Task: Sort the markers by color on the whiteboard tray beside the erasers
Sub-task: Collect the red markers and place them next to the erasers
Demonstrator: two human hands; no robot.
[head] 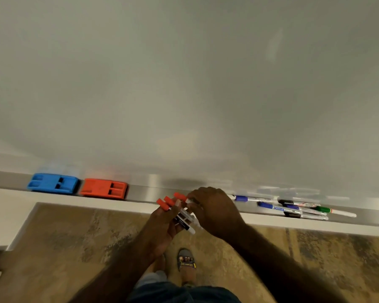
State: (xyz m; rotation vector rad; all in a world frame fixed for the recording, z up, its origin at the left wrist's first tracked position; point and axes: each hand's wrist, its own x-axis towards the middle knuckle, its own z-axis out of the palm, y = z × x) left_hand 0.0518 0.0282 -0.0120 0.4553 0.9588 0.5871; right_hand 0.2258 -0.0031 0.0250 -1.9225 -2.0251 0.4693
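Red markers (175,206): three are fanned loosely in the left hand (162,224), one pinched by the right hand (210,206). Slip risk: bundle barely gripped, floor below.

You are looking at a dim, evenly lit scene with a grey-green cast over the whiteboard (184,73). A soft bright patch of glare sits on the metal tray (149,189) just right of the red eraser (104,189), and a dark shadow falls on the tray's back wall above your hands. Faint reflections of the erasers and markers smear up the board. Your right hand (212,209) and the red-capped markers (173,206) are slightly soft with motion blur. The tray bows and slopes down toward the right edge from wide-angle distortion. Your forearms go dark at the bottom edge, and the floor (74,248) looks mottled and unsharp.
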